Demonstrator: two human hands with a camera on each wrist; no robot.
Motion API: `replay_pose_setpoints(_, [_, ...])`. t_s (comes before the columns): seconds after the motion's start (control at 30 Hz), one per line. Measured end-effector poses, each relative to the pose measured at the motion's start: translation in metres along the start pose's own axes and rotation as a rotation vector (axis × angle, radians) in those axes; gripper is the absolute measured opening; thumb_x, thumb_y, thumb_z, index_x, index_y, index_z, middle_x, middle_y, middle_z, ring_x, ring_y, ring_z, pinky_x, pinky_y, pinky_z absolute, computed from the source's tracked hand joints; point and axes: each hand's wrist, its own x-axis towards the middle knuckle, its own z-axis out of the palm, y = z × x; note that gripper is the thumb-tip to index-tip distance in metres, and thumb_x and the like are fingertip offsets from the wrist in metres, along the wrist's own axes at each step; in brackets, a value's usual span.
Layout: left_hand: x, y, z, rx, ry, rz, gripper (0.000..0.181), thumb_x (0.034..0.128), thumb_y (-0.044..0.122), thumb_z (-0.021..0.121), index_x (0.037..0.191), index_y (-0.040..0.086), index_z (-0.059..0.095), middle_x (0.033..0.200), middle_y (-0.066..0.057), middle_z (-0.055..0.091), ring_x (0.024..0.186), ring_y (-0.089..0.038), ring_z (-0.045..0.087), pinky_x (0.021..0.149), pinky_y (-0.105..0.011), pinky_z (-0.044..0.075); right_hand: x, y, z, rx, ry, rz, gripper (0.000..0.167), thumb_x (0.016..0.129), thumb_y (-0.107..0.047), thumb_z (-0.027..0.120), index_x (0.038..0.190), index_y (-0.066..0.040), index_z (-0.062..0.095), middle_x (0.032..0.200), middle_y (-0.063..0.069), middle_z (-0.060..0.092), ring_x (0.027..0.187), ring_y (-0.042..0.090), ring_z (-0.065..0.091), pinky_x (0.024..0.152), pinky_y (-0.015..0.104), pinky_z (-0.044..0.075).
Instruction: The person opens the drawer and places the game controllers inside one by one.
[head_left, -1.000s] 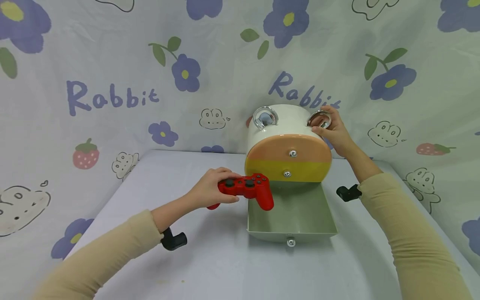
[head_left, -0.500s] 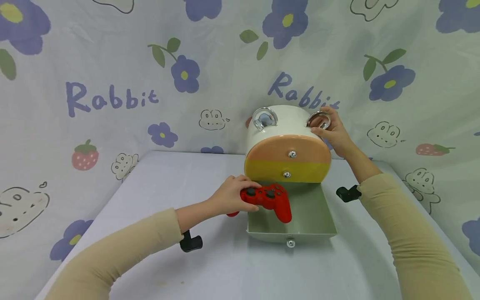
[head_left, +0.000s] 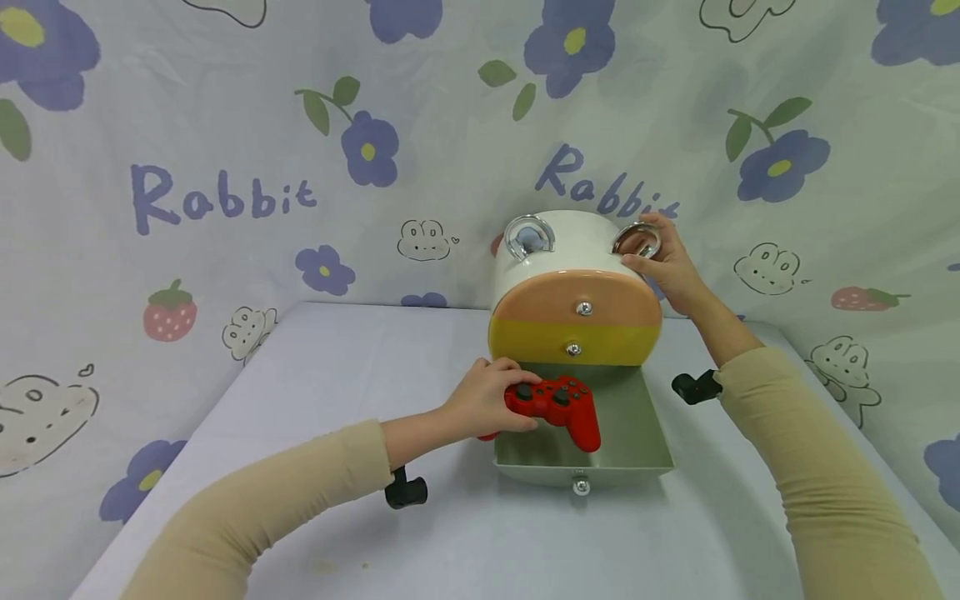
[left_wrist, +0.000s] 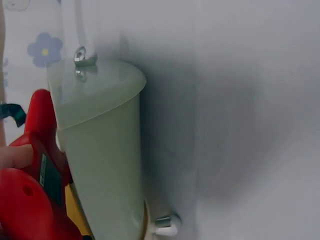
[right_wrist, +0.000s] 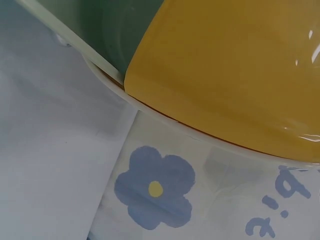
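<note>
A red game controller is gripped at its left end by my left hand, over the left side of a pulled-out pale green drawer. The left wrist view shows the controller by the drawer's rim; whether it touches the drawer I cannot tell. The drawer belongs to a small rounded white cabinet with orange and yellow drawer fronts. At the cabinet's top right, my right hand holds a shiny silver ring, thumb in front. My right hand does not show in the right wrist view.
A second silver ring stands at the cabinet's top left. Two closed drawers bear silver knobs, and another knob sticks out from the green drawer's front. Behind the white table hangs a cloth printed with flowers and rabbits.
My left hand has carried the controller to the right and slightly down, from beside the green drawer to over it. My right hand stays on the ring.
</note>
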Motion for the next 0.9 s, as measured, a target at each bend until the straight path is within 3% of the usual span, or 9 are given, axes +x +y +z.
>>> replay_pose_setpoints(0.23, [0.007,0.005,0.008,0.05,-0.012,0.002,0.048,0.0703,0.037,0.076,0.114,0.022,0.064,0.112,-0.003,0.056,0.1,-0.022,0.042,0.074,-0.028,0.039,-0.001,-0.002,0.002,0.026,-0.018,-0.03,0.052,0.088,0.011,0.048,0.119,-0.03,0.043,0.09,-0.005,0.054,0.083,0.007,0.05,0.063,0.014,0.041])
replay_pose_setpoints(0.6, [0.021,0.018,0.022,0.178,-0.063,0.005,0.049,0.0709,0.041,0.075,0.116,0.025,0.063,0.115,-0.002,0.055,0.094,-0.02,0.041,0.068,-0.022,0.035,0.0,-0.002,0.003,0.03,-0.019,-0.04,0.053,0.087,0.012,0.049,0.119,-0.03,0.045,0.09,-0.005,0.055,0.084,0.008,0.05,0.063,0.015,0.041])
replay_pose_setpoints(0.9, [0.03,0.027,0.032,0.208,-0.115,-0.02,0.049,0.0728,0.042,0.074,0.118,0.027,0.062,0.116,-0.002,0.054,0.094,-0.02,0.04,0.07,-0.024,0.034,0.001,-0.001,0.003,0.036,-0.016,-0.028,0.053,0.087,0.013,0.048,0.119,-0.03,0.044,0.089,-0.005,0.055,0.082,0.007,0.051,0.064,0.014,0.041])
